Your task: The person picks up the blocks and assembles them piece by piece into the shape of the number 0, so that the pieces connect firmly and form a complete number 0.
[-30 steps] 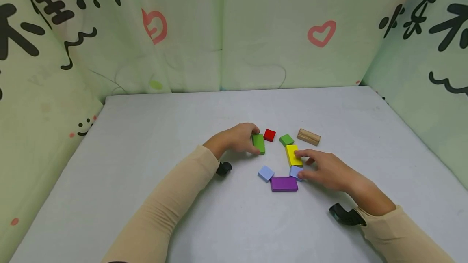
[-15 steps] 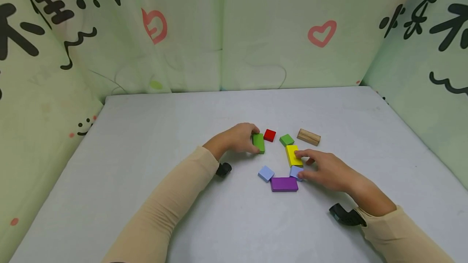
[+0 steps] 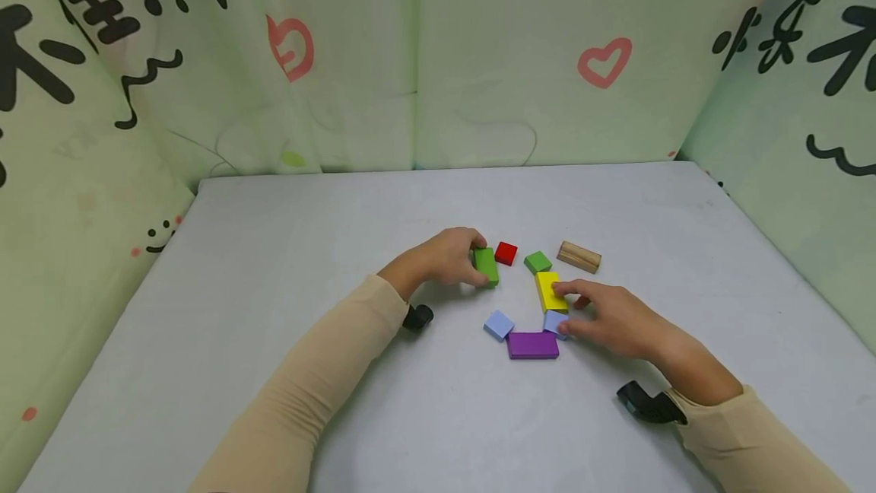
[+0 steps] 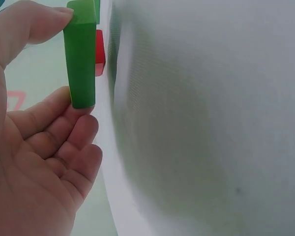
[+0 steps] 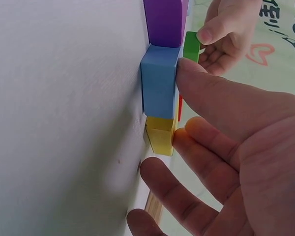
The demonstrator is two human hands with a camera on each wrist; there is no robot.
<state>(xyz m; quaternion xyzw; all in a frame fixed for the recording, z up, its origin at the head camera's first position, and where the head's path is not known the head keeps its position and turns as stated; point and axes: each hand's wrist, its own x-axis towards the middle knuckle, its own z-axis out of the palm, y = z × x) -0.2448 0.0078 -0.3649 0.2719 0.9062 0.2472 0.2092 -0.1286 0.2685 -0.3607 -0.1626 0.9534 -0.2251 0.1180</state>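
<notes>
The left hand point(image 3: 448, 257) pinches the long green block point(image 3: 486, 267). Its thumb is at one end and fingertips are at the other, so the fingers are only as far apart as the block is long. Holding it by the ends seems a good way to keep it straight. I can't tell if the block is a tiny bit up off the surface point(image 3: 287, 249) or just rests on it.

The right hand point(image 3: 616, 316) has its fingers loose and spread, not wrapped round anything. One finger touches the yellow block point(image 3: 550, 292) and the thumb touches the right blue block point(image 3: 555, 323). Maybe this light touch keeps those two from sliding.

The purple block point(image 3: 533, 346) lies flat on the near side, with the right blue block at one corner and the left blue block point(image 3: 499, 326) at the other. The small green block point(image 3: 537, 262) lies at the far end of the yellow one. Together they make a ring with gaps.

The red block point(image 3: 506, 253) sits just beside the long green block, so there is little room on that side. The wooden block point(image 3: 579, 257) lies apart, past the right hand.
</notes>
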